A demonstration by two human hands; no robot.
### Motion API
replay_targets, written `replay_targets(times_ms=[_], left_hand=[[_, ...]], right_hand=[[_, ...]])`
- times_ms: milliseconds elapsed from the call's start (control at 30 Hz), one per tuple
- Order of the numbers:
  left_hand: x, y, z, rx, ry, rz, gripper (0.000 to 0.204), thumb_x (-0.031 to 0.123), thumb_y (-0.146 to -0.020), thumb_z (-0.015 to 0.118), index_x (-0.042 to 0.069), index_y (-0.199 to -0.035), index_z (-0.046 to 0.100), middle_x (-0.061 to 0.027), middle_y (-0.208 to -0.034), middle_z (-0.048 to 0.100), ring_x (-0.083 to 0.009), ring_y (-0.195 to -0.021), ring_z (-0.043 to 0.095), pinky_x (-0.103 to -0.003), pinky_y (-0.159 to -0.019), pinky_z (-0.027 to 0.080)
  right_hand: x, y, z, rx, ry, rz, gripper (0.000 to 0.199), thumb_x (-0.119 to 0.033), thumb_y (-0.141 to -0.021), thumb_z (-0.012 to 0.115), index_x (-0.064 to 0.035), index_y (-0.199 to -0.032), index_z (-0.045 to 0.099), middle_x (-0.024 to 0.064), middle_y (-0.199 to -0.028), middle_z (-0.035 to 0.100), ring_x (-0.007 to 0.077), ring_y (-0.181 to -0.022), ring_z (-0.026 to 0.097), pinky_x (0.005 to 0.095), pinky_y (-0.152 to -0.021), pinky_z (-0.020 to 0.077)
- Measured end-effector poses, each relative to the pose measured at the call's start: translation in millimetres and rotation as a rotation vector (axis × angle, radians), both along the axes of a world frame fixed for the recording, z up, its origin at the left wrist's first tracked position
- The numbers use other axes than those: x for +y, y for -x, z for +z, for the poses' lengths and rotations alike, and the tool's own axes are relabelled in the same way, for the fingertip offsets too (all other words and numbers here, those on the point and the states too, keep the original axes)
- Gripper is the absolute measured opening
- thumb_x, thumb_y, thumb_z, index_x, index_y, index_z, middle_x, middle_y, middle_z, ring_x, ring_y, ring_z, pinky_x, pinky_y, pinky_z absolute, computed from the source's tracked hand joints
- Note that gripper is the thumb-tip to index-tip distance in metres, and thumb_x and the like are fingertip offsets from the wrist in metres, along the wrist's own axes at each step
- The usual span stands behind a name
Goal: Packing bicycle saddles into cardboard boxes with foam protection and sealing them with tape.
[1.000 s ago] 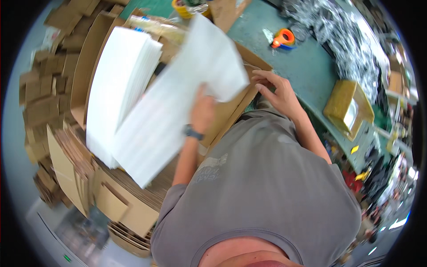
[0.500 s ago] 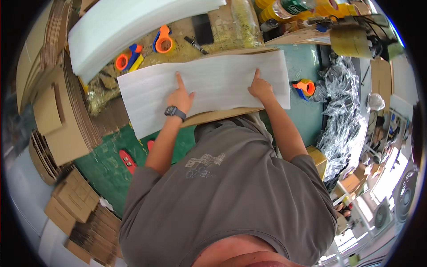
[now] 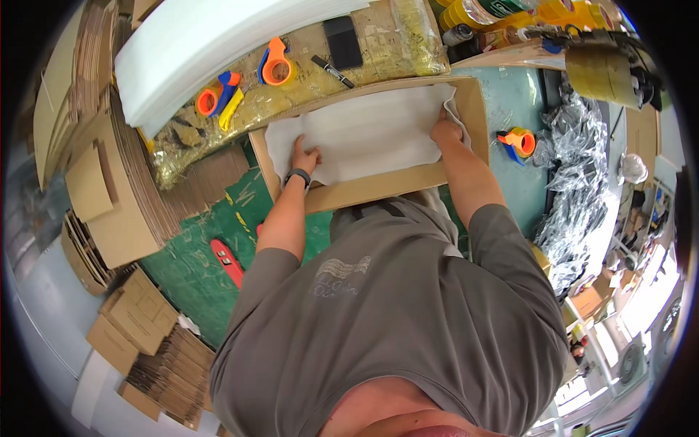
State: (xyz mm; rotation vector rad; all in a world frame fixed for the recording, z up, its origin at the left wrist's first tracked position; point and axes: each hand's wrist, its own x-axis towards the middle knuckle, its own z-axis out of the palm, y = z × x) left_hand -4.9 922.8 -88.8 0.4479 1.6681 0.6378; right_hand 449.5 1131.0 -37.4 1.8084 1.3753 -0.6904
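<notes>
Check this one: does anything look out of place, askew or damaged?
Slightly: the white foam sheet in the cardboard box is buckled upward at its right end, beside the right hand, rather than flat. The tape-covered board behind also looks worn, its surface stained and patchy. Nothing appears spilled.

"Which colours did the sheet (image 3: 364, 135) and the box (image 3: 357, 193) show?"

"From where I stood, the sheet was white; the box was plain light brown."

"And the tape dispenser (image 3: 277, 69)?"

"Orange, with a blue part. The phone (image 3: 342, 44) was black."

"State the remaining surfaces."

"The floor (image 3: 186, 258) was green, the tabletop (image 3: 506, 102) blue-green. The shirt (image 3: 408, 291) was grey, bearing a pale chest print (image 3: 341, 268) with wavy lines."
</notes>
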Motion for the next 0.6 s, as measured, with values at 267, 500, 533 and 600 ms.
replay_targets(times_ms=[267,500,533,600], left_hand=[[20,-1,-25,0.536,0.011,-0.896,0.155,0.031,-0.080,0.097,0.003,-0.174,-0.022,-0.0278,-0.182,0.026,-0.0361,-0.168,0.032,-0.038,-0.139,0.028],[16,-71,90,0.601,-0.004,-1.111,0.101,0.040,-0.093,0.087,-0.006,-0.168,0.039,-0.0343,-0.151,0.065,-0.0461,-0.140,0.065,-0.049,-0.118,0.052],[15,-88,117,0.620,-0.076,-1.049,0.094,0.038,-0.095,0.086,-0.004,-0.167,0.042,-0.0317,-0.144,0.070,-0.0442,-0.132,0.070,-0.049,-0.112,0.055],[21,-115,154,0.667,-0.171,-1.004,0.088,0.036,-0.096,0.085,-0.002,-0.165,0.046,-0.0291,-0.137,0.075,-0.0424,-0.124,0.075,-0.049,-0.107,0.058]], right_hand=[[-13,-43,32,0.326,-0.112,-0.098,0.089,-0.033,-0.094,0.073,-0.0039,-0.172,0.039,0.0229,-0.158,0.065,0.0426,-0.139,0.068,0.0561,-0.112,0.0580],[-106,-152,257,1.871,0.027,-0.928,0.072,-0.039,-0.111,0.071,-0.0089,-0.171,0.044,0.0211,-0.138,0.075,0.0285,-0.128,0.074,0.0417,-0.105,0.0619],[-122,-195,261,2.003,0.056,-1.008,0.068,-0.035,-0.112,0.070,-0.0104,-0.170,0.046,0.0194,-0.134,0.076,0.0275,-0.124,0.077,0.0412,-0.102,0.0637],[-142,-282,226,1.832,-0.416,-1.195,0.060,-0.031,-0.112,0.069,-0.0085,-0.165,0.051,0.0170,-0.127,0.079,0.0266,-0.113,0.080,0.0410,-0.097,0.0661]])
